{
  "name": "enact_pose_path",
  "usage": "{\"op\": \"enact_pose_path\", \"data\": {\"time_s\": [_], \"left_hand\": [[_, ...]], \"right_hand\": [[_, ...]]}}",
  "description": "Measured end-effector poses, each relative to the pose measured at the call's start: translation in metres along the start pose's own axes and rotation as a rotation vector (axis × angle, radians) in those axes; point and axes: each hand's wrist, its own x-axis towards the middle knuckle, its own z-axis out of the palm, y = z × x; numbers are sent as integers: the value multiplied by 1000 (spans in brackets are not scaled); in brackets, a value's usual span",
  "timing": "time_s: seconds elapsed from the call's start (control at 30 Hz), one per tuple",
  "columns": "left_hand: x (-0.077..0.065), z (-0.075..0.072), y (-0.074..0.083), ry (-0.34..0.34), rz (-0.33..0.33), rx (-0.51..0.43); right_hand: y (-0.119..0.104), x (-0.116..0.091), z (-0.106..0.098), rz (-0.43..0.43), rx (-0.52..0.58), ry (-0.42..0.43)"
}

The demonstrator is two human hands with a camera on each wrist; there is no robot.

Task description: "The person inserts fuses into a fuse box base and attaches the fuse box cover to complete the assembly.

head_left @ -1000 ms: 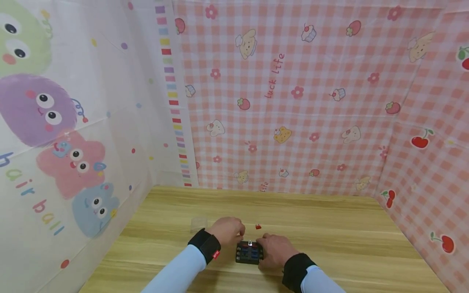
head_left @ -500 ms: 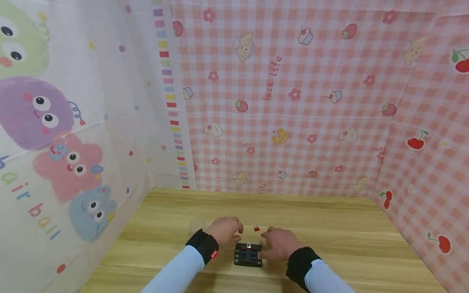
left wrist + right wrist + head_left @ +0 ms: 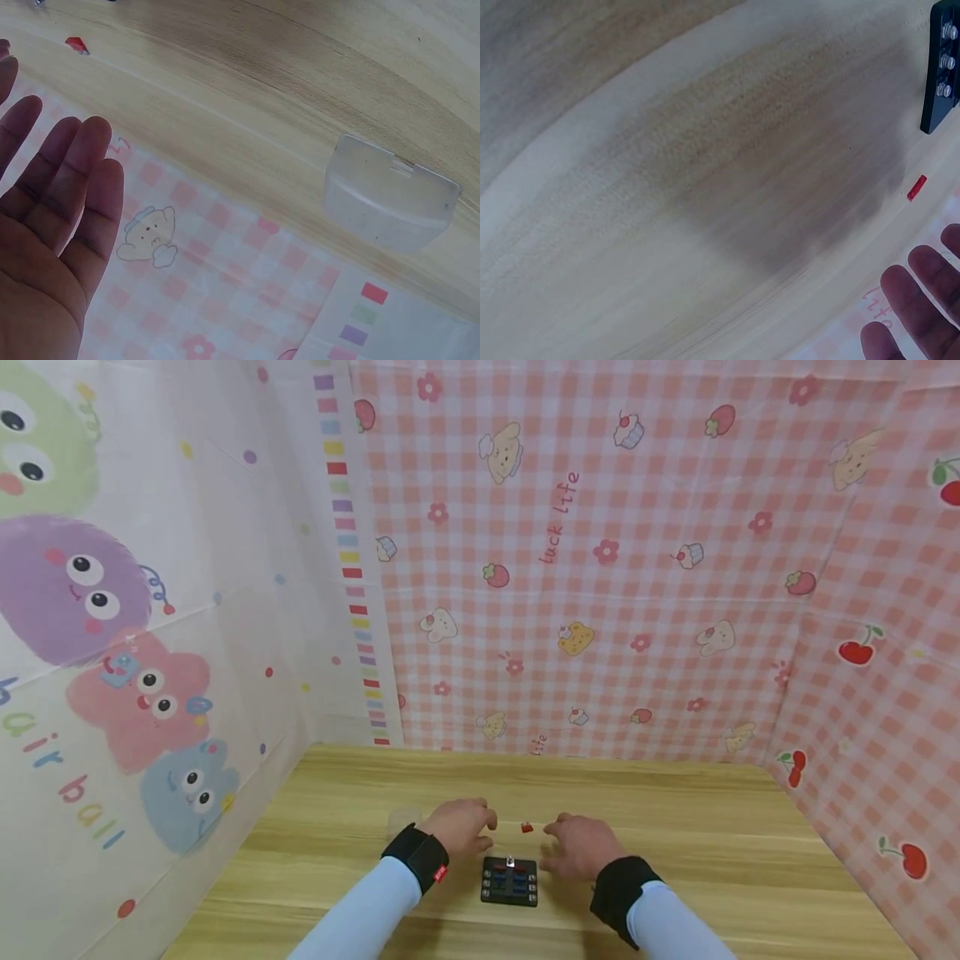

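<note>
A black fuse block [image 3: 510, 897] with screw terminals and small blue and red fuses lies on the table between the wrists. Just beyond it sits a loose red blade fuse [image 3: 527, 827], which also shows as a red fuse [image 3: 77, 45] in the left wrist view. My left hand [image 3: 460, 827] hovers at the block's upper left, fingers loosely bent and holding nothing. On the other side, my right hand [image 3: 585, 847] is held off the block, empty, its fingertips pointing toward the red fuse. The right wrist view shows those fingers [image 3: 919, 300] relaxed and spread.
A clear plastic cover [image 3: 390, 195] lies on the wooden table [image 3: 675, 827] to the left, partly behind my left hand in the head view. Printed cloth [image 3: 585, 677] hangs along the back and both sides.
My right hand has left the fuse block's right edge and moved right and slightly away. The left hand has lifted slightly from near the block's corner. The red fuse stays put.
</note>
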Motion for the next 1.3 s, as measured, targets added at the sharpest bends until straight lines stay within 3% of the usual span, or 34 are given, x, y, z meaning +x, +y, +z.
{"op": "enact_pose_path", "data": {"time_s": [0.57, 1.3], "left_hand": [[4, 8, -9, -36, -78, -13], [2, 6, -10, -57, -83, -12]], "right_hand": [[1, 4, -4, 12, 16, 60], [-3, 25, 4, -7, 5, 91]]}}
